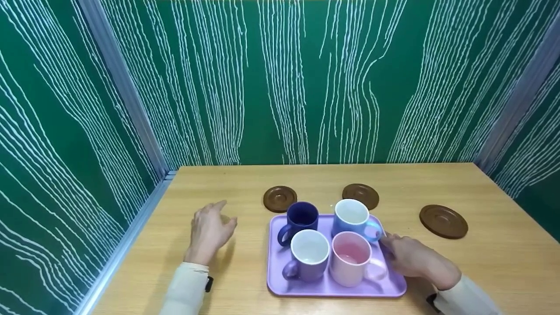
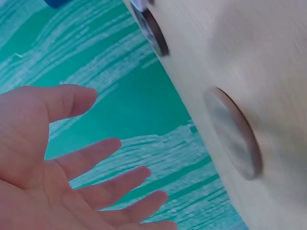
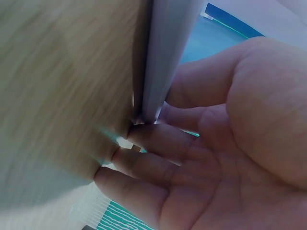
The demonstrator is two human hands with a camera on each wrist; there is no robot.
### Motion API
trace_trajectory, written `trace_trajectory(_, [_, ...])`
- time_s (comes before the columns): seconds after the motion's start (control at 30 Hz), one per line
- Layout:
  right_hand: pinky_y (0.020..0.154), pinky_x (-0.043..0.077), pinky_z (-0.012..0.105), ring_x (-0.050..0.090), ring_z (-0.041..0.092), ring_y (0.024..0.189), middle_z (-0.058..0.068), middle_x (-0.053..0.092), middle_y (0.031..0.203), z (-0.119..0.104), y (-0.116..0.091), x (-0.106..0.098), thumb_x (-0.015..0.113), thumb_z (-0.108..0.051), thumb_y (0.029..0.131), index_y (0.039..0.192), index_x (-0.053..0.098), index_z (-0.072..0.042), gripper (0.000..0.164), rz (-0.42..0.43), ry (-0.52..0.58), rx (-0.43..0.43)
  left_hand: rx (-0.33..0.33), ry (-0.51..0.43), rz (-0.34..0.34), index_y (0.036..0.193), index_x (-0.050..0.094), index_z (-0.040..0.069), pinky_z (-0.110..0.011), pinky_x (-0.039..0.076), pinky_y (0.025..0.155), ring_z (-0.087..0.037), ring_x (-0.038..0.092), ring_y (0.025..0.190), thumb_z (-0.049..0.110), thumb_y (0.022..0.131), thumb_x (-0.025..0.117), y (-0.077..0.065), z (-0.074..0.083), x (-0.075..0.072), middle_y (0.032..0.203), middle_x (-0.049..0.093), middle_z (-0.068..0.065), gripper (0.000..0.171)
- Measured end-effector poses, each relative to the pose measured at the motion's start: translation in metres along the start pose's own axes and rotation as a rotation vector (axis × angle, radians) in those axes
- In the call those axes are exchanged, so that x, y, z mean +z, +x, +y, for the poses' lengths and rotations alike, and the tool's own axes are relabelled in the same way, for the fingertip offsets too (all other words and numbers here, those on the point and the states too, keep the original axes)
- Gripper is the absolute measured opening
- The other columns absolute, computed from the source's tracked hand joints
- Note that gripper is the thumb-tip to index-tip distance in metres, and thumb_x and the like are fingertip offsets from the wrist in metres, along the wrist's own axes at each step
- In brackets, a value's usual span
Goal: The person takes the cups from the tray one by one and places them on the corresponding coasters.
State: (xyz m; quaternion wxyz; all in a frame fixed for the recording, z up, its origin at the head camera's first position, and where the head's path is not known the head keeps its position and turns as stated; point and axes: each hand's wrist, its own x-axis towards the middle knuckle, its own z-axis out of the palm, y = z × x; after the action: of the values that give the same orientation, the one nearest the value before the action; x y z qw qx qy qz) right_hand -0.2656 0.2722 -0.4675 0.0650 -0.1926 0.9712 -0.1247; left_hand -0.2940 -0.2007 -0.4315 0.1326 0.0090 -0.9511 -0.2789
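Note:
A lilac tray (image 1: 337, 292) bears several mugs with handles. At its back are a dark blue mug (image 1: 302, 224) and a light blue mug (image 1: 345, 226); in front stand a purple mug (image 1: 313, 269) and a pink mug (image 1: 344, 271). My right hand (image 1: 418, 258) grips the tray's right edge. In the right wrist view, its thumb lies against the tray rim (image 3: 165, 52) and the fingertips reach in low by the tabletop. Left of the tray, my left hand (image 1: 210, 229) hovers over the table, fingers spread and holding nothing.
Three round brown coasters lie on the wooden table (image 1: 210, 183): one coaster (image 1: 280, 199) behind the dark blue mug, another coaster (image 1: 363, 195) behind the light blue mug, and a third coaster (image 1: 443, 221) to the right. Green panels (image 1: 280, 87) with white lines enclose the table.

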Motion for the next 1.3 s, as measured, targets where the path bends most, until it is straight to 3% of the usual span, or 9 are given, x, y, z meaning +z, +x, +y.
trace_trajectory(0.17, [0.105, 0.043, 0.07, 0.055, 0.061, 0.122, 0.041, 0.055, 0.137, -0.001, 0.0, 0.001, 0.068, -0.005, 0.091, 0.142, 0.055, 0.007, 0.055, 0.032, -0.013, -0.045, -0.037, 0.049, -0.091, 0.145, 0.059, 0.007, -0.077, 0.036, 0.106, -0.054, 0.042, 0.14, 0.03, 0.096, 0.065, 0.001, -0.016, 0.001, 0.152, 0.047, -0.03, 0.054])
trace_trajectory(0.27, [0.105, 0.042, 0.071, 0.054, 0.062, 0.122, 0.041, 0.053, 0.138, -0.001, 0.0, 0.001, 0.068, -0.005, 0.091, 0.145, 0.053, 0.006, 0.056, 0.02, -0.012, -0.028, -0.049, 0.049, -0.139, 0.145, 0.06, 0.008, -0.078, 0.037, 0.105, -0.057, 0.04, 0.14, 0.028, 0.099, 0.06, 0.002, -0.022, 0.003, 0.155, 0.043, -0.032, 0.051])
trace_trajectory(0.4, [0.106, 0.041, 0.071, 0.053, 0.062, 0.124, 0.041, 0.052, 0.14, -0.002, 0.0, 0.001, 0.068, -0.006, 0.091, 0.146, 0.052, 0.005, 0.058, 0.008, -0.015, -0.011, -0.062, 0.056, -0.205, 0.148, 0.057, 0.01, -0.078, 0.034, 0.107, -0.056, 0.036, 0.141, 0.028, 0.102, 0.06, 0.002, -0.028, 0.007, 0.158, 0.037, -0.032, 0.049])
trace_trajectory(0.5, [0.106, 0.042, 0.071, 0.053, 0.062, 0.124, 0.041, 0.052, 0.141, -0.002, 0.0, 0.0, 0.068, -0.007, 0.091, 0.146, 0.053, 0.005, 0.058, 0.017, -0.017, -0.017, -0.053, 0.053, -0.242, 0.149, 0.056, 0.01, -0.075, 0.031, 0.113, -0.054, 0.031, 0.146, 0.025, 0.104, 0.061, 0.003, -0.031, 0.01, 0.159, 0.041, -0.026, 0.048])
trace_trajectory(0.67, [0.105, 0.042, 0.071, 0.053, 0.062, 0.123, 0.041, 0.052, 0.14, -0.002, 0.0, 0.001, 0.068, -0.007, 0.09, 0.146, 0.053, 0.005, 0.058, 0.03, -0.014, -0.026, -0.028, 0.044, -0.274, 0.149, 0.057, 0.008, -0.066, 0.022, 0.122, -0.049, 0.022, 0.153, 0.027, 0.107, 0.056, 0.004, -0.033, 0.012, 0.157, 0.049, -0.015, 0.046])
trace_trajectory(0.87, [0.105, 0.042, 0.071, 0.054, 0.062, 0.123, 0.04, 0.053, 0.14, -0.001, 0.0, 0.003, 0.069, -0.005, 0.088, 0.144, 0.054, 0.006, 0.059, 0.028, -0.001, -0.021, 0.013, 0.047, -0.32, 0.149, 0.055, 0.005, -0.058, 0.013, 0.127, -0.046, 0.023, 0.154, 0.014, 0.106, 0.056, 0.006, -0.035, 0.015, 0.157, 0.049, -0.016, 0.044])
trace_trajectory(1.13, [0.105, 0.043, 0.07, 0.055, 0.062, 0.122, 0.041, 0.052, 0.141, 0.001, -0.001, 0.004, 0.071, -0.008, 0.086, 0.145, 0.054, 0.006, 0.063, 0.04, -0.014, -0.035, -0.001, 0.008, -0.361, 0.148, 0.056, 0.007, -0.057, 0.016, 0.127, -0.047, 0.023, 0.153, -0.011, 0.091, 0.048, 0.006, -0.039, 0.015, 0.157, 0.048, -0.019, 0.061])
trace_trajectory(1.3, [0.105, 0.043, 0.07, 0.055, 0.061, 0.122, 0.041, 0.051, 0.141, 0.0, -0.001, 0.005, 0.071, -0.007, 0.086, 0.146, 0.052, 0.006, 0.064, 0.039, -0.014, -0.034, -0.011, 0.013, -0.369, 0.149, 0.056, 0.009, -0.058, 0.017, 0.126, -0.047, 0.023, 0.153, -0.008, 0.095, 0.048, 0.007, -0.04, 0.015, 0.158, 0.047, -0.018, 0.057])
